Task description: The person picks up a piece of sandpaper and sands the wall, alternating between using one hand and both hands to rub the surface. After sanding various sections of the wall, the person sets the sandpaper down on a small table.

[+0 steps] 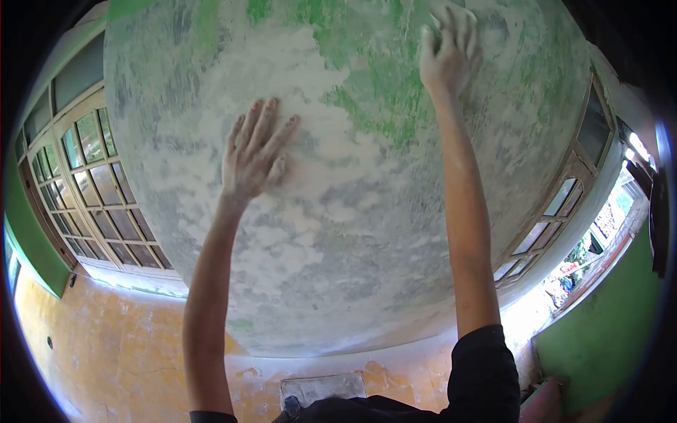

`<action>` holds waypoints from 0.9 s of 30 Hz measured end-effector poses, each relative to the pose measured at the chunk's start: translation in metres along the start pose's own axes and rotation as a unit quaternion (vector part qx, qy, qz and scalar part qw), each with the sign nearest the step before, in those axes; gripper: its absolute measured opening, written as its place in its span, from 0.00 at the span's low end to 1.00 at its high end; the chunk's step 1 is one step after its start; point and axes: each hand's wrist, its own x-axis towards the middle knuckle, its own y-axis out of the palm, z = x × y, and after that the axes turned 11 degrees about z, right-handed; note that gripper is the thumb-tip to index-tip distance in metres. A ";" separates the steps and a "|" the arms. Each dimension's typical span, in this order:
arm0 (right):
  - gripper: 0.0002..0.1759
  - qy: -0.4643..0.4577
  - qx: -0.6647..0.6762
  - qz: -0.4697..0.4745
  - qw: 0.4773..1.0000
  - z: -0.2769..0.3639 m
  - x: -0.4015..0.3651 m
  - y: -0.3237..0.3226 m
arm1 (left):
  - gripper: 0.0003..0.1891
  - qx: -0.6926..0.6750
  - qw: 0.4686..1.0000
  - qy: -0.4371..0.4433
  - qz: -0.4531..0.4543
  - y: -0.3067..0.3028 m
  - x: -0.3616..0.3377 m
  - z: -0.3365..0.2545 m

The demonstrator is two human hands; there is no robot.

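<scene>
In front of me is a wall (296, 233) with patchy white and grey surface and worn green paint left mostly in its upper part. My left hand (252, 151) lies flat against it with fingers spread, holding nothing. Higher up and to the right, my right hand (451, 56) presses on the wall, its fingers bent and dusty white, slightly blurred. Under its fingertips the edge of a pale thin sheet (462, 13) shows; most of it is hidden by the hand, and its material cannot be made out.
Paned double doors (95, 183) stand at the left. On the right are a wooden-framed window (546, 218) and a low green wall (606, 338). Worn yellow-orange flooring (120, 338) spreads below, with a grey slab (324, 386) close to my body.
</scene>
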 end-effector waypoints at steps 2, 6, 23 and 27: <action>0.30 0.089 -0.049 0.027 0.994 -0.019 -0.027 -0.009 | 0.33 0.032 0.999 -0.013 -0.006 -0.006 0.010 0.006; 0.30 0.166 -0.030 0.049 0.984 -0.026 -0.068 -0.034 | 0.32 0.017 0.993 -0.053 -0.103 -0.014 0.051 0.026; 0.32 0.147 -0.069 0.101 0.982 0.030 -0.194 -0.067 | 0.41 0.076 0.969 -0.174 -0.160 -0.042 0.129 0.051; 0.34 0.033 -0.004 0.209 0.977 0.093 -0.221 -0.078 | 0.40 0.076 0.971 -0.154 -0.164 -0.040 0.125 0.053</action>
